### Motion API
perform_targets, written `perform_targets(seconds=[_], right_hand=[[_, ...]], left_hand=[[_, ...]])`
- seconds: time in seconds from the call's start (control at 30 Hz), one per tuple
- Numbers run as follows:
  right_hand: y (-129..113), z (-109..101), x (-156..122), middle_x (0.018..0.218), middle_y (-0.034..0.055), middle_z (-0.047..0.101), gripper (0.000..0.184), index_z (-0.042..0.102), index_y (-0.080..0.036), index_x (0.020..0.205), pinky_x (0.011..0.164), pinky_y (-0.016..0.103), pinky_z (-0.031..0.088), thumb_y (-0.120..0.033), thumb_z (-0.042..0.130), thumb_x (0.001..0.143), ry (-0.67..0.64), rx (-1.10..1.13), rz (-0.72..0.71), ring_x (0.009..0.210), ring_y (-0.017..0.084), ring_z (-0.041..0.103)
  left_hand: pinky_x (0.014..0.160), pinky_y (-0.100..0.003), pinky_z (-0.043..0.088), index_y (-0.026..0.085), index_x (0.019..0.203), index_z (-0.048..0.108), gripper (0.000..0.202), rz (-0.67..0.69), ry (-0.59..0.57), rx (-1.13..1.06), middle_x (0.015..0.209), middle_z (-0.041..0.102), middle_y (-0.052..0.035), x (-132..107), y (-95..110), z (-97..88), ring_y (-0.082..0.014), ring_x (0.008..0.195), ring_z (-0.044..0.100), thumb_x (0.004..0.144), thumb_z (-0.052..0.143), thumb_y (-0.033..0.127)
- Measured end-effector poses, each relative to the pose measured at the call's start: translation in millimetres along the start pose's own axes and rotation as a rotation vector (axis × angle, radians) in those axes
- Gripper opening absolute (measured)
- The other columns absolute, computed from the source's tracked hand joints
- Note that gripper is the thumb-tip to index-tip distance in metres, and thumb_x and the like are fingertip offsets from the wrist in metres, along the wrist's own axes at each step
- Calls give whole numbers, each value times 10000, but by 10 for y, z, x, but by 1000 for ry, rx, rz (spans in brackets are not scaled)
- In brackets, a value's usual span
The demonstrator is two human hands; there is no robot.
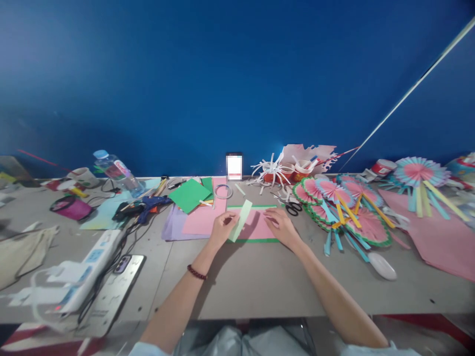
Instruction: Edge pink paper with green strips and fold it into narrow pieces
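Observation:
A pink sheet on a green sheet lies in the middle of the grey table. My left hand pinches a pale green paper strip that stands tilted over the pink sheet. My right hand rests flat on the pink sheet's right part, fingers stretched out. A bead bracelet is on my left wrist.
Finished pink and blue paper fans lie to the right, with scissors near them. Green paper, a tape ring, a glue gun, a water bottle, a phone and a power strip lie to the left. Paper cups stand at the back.

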State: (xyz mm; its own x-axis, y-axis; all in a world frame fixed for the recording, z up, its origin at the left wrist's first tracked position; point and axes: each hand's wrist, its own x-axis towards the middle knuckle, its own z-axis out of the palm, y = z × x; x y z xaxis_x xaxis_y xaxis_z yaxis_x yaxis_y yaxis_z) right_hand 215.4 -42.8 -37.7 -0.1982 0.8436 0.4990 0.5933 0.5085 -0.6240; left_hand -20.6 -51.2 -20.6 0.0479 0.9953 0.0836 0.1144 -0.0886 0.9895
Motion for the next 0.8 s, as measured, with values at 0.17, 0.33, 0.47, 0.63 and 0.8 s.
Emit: perform_targets(seconds=[0.17, 0.33, 0.47, 0.63, 0.8], right_hand=[[-326, 105, -22, 1015, 97, 700, 305, 680, -189, 988, 752, 320, 533, -407, 529, 837, -192, 366, 238, 846, 189, 655], [-396, 204, -38, 763, 32, 674, 280, 640, -173, 800, 613, 265, 497, -445, 585, 763, -190, 484, 395, 651, 141, 597], [-448, 207, -56, 684, 13, 633, 264, 610, -173, 745, 557, 244, 461, -436, 589, 751, -157, 434, 434, 585, 127, 554], [-489, 140, -32, 715, 34, 648, 228, 623, -182, 745, 580, 256, 452, -377, 524, 808, -112, 272, 349, 583, 139, 561], [-135, -127, 22, 937, 116, 683, 236, 648, -163, 884, 809, 341, 461, -274, 445, 837, 83, -128, 224, 867, 219, 597]], left_hand=[[440, -204, 420, 147, 779, 622, 383, -203, -86, -220, 556, 598, 15, -70, 57, 105, -105, 451, 548, 603, 760, 457], [422, -196, 392, 142, 716, 595, 356, -211, -144, -194, 530, 600, 10, -115, 100, 183, -111, 444, 558, 586, 763, 428], [454, -204, 417, 150, 661, 566, 301, -155, -129, -175, 516, 601, 8, -147, 74, 246, -116, 468, 571, 610, 743, 387], [440, -199, 413, 151, 661, 571, 277, -123, -88, -179, 499, 606, 3, -154, 65, 262, -117, 455, 574, 625, 735, 370], [329, -177, 327, 160, 728, 572, 333, -241, -58, -223, 491, 610, 10, -116, 48, 188, -134, 403, 579, 619, 736, 428]])
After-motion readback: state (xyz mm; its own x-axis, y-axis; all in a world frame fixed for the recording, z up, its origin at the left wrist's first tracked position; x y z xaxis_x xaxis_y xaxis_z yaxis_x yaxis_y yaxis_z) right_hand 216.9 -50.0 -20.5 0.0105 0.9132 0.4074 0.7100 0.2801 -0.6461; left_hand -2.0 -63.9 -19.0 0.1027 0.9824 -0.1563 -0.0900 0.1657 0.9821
